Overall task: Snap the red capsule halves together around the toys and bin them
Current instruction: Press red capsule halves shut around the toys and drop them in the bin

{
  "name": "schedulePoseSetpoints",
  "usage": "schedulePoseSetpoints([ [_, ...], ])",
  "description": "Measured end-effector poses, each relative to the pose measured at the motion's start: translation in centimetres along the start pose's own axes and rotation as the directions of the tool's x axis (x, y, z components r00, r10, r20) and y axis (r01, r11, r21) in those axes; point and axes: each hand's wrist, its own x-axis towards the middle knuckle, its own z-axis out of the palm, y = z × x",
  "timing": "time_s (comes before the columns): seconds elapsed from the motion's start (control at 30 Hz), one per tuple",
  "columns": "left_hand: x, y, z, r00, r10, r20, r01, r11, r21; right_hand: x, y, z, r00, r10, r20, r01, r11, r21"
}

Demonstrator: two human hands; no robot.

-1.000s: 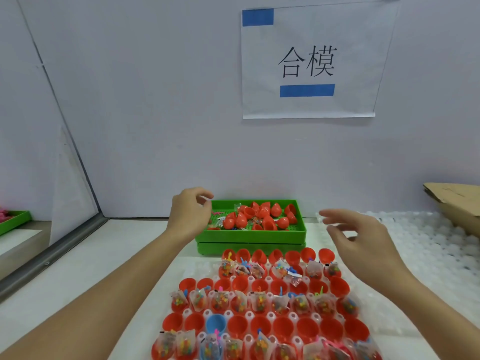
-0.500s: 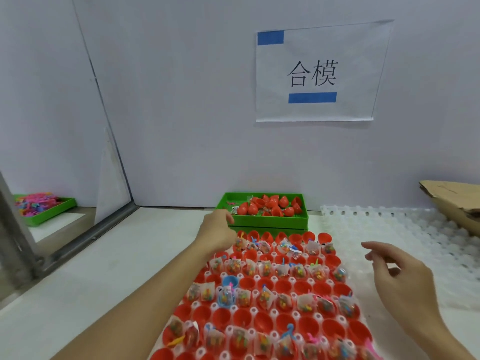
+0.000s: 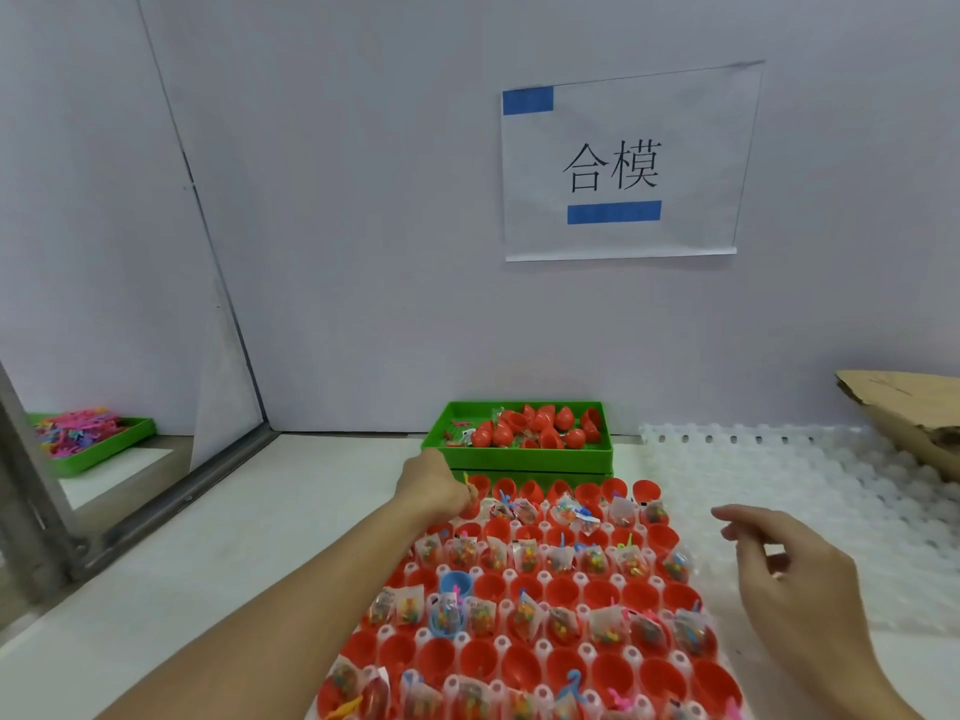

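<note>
Left hand (image 3: 434, 483) advanced, touching far-corner capsule half (image 3: 477, 491)

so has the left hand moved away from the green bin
Yes. The left hand came back from the green bin toward the person, down to the far-left capsule halves.

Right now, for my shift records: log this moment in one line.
left hand: reaching far-left red capsule half | right hand: open, empty | green bin: capsules inside
</note>
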Motion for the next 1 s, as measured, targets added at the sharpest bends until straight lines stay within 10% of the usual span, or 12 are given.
schedulePoseSetpoints([
  [0.37, -5.0, 2.4, -3.6, 0.954, 0.298, -0.023, -0.299, 0.951, -0.076, -0.7, -3.0, -0.4, 0.991, -0.112, 0.071, 0.109, 0.993, 0.045],
  [0.67, -12.4, 4.5, 0.4, 0.832, 0.555, -0.008, -0.544, 0.812, -0.210, -2.3, -7.0, -0.6, 0.863, -0.135, 0.487, 0.051, 0.982, 0.181],
  [1.0, -13.5, 3.1, 1.8, 0.879, 0.468, -0.094, -0.414, 0.650, -0.638, -2.2, -7.0, -0.2, 0.879, -0.057, 0.473, -0.092, 0.953, 0.288],
])
